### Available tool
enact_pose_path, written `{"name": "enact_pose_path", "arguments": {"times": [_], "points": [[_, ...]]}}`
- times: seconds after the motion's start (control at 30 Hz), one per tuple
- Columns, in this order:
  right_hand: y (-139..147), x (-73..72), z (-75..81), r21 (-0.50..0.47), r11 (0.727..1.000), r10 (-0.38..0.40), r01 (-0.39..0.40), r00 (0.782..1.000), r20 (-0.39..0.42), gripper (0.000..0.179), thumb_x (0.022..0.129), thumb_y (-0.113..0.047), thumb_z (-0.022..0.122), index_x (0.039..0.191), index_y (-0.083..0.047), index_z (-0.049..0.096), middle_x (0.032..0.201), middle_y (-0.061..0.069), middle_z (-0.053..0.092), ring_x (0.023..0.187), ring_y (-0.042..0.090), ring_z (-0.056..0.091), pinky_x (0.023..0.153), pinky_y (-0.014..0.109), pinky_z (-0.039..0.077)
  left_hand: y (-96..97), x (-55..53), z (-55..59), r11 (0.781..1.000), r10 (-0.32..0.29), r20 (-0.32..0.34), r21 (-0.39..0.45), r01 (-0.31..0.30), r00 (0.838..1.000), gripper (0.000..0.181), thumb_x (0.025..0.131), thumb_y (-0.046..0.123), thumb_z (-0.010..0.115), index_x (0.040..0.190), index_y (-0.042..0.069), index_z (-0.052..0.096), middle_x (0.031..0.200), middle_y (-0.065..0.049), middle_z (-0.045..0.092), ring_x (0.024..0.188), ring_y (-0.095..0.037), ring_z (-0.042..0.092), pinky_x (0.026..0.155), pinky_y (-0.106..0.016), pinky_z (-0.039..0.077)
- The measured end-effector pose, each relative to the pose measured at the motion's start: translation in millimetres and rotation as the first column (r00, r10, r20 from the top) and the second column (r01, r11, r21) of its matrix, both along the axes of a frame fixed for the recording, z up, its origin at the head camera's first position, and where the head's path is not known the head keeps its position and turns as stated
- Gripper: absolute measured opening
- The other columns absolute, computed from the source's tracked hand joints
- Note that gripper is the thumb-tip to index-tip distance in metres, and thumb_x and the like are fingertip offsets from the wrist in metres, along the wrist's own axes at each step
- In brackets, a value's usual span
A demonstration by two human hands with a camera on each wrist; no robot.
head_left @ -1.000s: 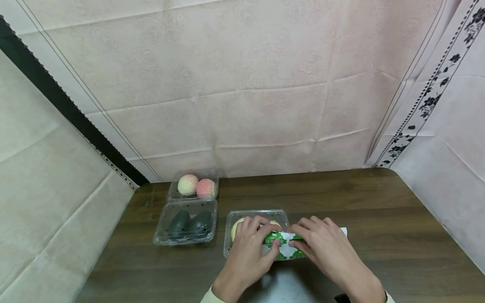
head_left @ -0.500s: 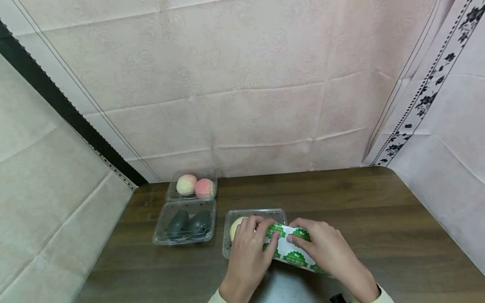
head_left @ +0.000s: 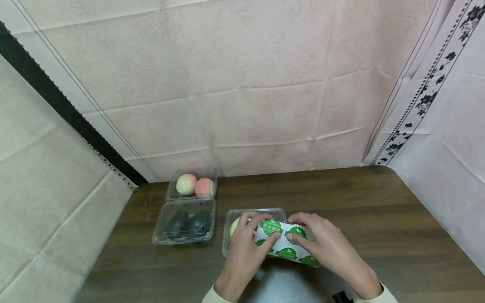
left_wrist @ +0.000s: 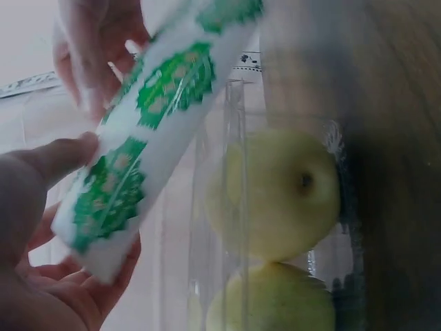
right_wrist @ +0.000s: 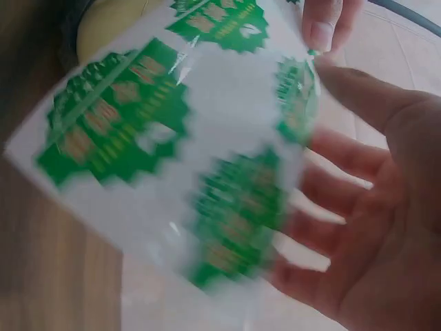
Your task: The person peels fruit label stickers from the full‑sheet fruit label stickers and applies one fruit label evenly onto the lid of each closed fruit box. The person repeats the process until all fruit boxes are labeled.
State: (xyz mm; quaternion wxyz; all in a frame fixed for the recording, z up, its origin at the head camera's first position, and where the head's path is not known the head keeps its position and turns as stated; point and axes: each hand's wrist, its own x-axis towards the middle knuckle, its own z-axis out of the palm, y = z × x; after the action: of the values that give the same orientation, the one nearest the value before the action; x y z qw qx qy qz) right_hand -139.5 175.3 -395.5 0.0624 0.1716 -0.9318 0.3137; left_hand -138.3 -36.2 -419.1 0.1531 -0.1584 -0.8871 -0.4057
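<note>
A white sheet of green-printed stickers (head_left: 286,253) stretches between my two hands in the head view. My left hand (head_left: 244,248) pinches its left part, thumb in front and fingers behind. With thumb and fingertips, my right hand (head_left: 331,246) holds the sheet near its upper edge. Just behind the sheet stands a clear plastic fruit box (head_left: 226,242), partly hidden by it and by my left hand. In the left wrist view, pale yellow-green round fruit (left_wrist: 279,200) shows through the box wall. The right wrist view shows the stickers (right_wrist: 234,214) blurred, with orange lettering.
To the left, a clear box (head_left: 159,237) holds two dark green oval fruits (head_left: 201,221). Behind it, two pink-and-cream peaches (head_left: 204,188) lie in another clear tray (head_left: 172,193). Cloth walls (head_left: 242,126) border the wooden table (head_left: 360,202). Something black (head_left: 341,297) sits at my right wrist.
The sheet, seen narrow and edge-on between my hands a second ago, now faces upward more broadly. It has tilted down to the right and shifted slightly left; the boxes have stayed put.
</note>
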Motion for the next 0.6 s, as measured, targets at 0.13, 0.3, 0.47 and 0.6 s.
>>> {"name": "enact_pose_path", "arguments": {"times": [0.13,0.3,0.47,0.6], "points": [[13.5,1.7,3.7,-0.071,0.989,-0.143,0.132,0.975,-0.172,0.046,0.09,-0.041,0.072,0.126,-0.015,0.063,0.133,0.009,0.058,0.123,0.032,0.05,0.096,0.06,0.041,-2.2,-3.6,-2.0,0.997,0.042,-0.051,0.074,-0.038,0.998,0.039,0.083,0.041,0.079,0.118,0.027,0.069,0.112,0.008,0.056,0.092,-0.008,0.056,0.071,-0.025,0.052],[29.6,10.9,-2.2,-0.326,0.873,-0.405,0.363,0.911,-0.071,0.043,0.097,-0.033,0.066,0.129,-0.007,0.056,0.12,0.01,0.059,0.106,0.023,0.055,0.087,0.034,0.044,-5.9,-5.2,-2.5,0.977,0.106,-0.074,0.194,-0.09,0.992,0.038,0.082,0.044,0.079,0.116,0.029,0.069,0.109,0.013,0.057,0.085,-0.006,0.053,0.064,-0.023,0.049],[32.6,17.9,-19.6,-0.527,0.789,-0.218,0.316,0.946,0.241,0.036,0.106,-0.028,0.047,0.13,-0.002,0.052,0.117,0.012,0.062,0.096,0.008,0.062,0.083,0.02,0.051,-9.1,-6.3,-1.6,0.932,0.118,-0.033,0.347,-0.099,0.992,0.037,0.082,0.046,0.079,0.114,0.031,0.07,0.107,0.012,0.059,0.085,-0.011,0.059,0.065,-0.024,0.054],[34.4,14.6,-25.5,-0.715,0.668,0.085,0.206,0.934,0.348,0.042,0.108,-0.024,0.041,0.139,0.004,0.042,0.123,0.011,0.061,0.108,0.015,0.063,0.093,0.023,0.05,-9.6,-6.4,-1.0,0.884,0.096,0.019,0.458,-0.094,0.995,0.033,0.083,0.043,0.079,0.112,0.033,0.07,0.104,0.008,0.061,0.083,-0.013,0.058,0.064,-0.021,0.052]]}}
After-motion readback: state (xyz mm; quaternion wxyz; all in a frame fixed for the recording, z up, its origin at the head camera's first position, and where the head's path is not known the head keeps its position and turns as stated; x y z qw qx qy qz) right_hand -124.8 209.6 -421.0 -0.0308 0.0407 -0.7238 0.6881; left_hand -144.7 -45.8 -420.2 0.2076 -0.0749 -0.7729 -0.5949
